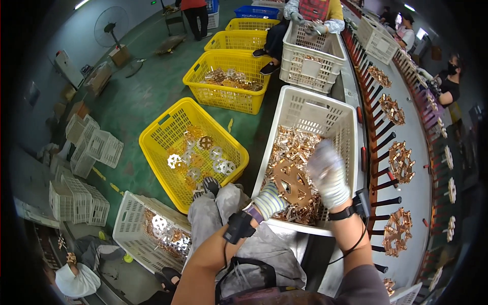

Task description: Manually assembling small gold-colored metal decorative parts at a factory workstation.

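Note:
My left hand [270, 200], in a striped glove, grips the lower left edge of a round copper-coloured metal plate [291, 184] with cut-outs. The plate is held over a white plastic crate [317, 99] that is filled with small shiny copper-coloured metal pieces [288, 143]. To the right of the plate is my right hand [326, 165], gloved in white and smeared by motion. Its fingers are too blurred to show whether they hold anything. Both wrists carry black strapped devices.
A yellow basket [235, 141] with flat cut-out plates stands left of the crate; another white crate [133, 203] of plates is by my left leg. On the right runs a line with black-handled rods and copper-coloured assemblies [401, 161]. A co-worker's gloved hands [317, 29] work over a far crate.

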### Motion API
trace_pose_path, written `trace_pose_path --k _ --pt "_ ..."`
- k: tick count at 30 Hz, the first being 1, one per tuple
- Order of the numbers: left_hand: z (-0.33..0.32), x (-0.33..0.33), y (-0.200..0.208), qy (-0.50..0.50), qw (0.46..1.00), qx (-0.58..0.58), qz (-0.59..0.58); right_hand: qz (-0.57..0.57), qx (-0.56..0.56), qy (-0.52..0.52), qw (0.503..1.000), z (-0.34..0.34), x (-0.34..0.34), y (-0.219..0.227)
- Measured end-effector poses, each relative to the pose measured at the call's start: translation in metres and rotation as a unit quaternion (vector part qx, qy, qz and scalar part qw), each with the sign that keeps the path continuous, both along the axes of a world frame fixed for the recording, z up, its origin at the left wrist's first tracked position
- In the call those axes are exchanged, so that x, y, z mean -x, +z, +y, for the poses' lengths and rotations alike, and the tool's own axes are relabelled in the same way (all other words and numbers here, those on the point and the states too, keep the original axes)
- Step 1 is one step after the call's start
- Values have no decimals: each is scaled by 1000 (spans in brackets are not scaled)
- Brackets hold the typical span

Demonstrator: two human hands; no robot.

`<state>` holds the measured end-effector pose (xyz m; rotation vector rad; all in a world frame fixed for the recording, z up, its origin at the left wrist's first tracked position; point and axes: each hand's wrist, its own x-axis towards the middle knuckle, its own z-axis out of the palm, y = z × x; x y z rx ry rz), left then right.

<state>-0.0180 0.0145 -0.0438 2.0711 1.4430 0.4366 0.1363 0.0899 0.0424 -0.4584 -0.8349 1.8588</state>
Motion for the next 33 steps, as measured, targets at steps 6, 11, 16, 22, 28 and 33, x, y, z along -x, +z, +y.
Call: trace_pose_path --k 6,11,16,22,28,33 --pt "-16 17 41 25 987 118 -110 -413 -332 -147 835 27 -15 -9" --pt "-42 60 71 129 844 213 -474 -665 -341 -57 662 16 -11 -20" --pt "-44 115 100 208 405 96 -885 -625 -314 -4 715 -9 13 -18" --pt "-92 61 88 90 759 235 -601 -624 -341 2 703 -43 49 16" --pt "-112 74 60 45 995 52 -72 -730 -438 -120 510 -65 9 114" --pt "-130 98 53 43 990 67 -115 -855 -306 -238 345 -122 -143 130"
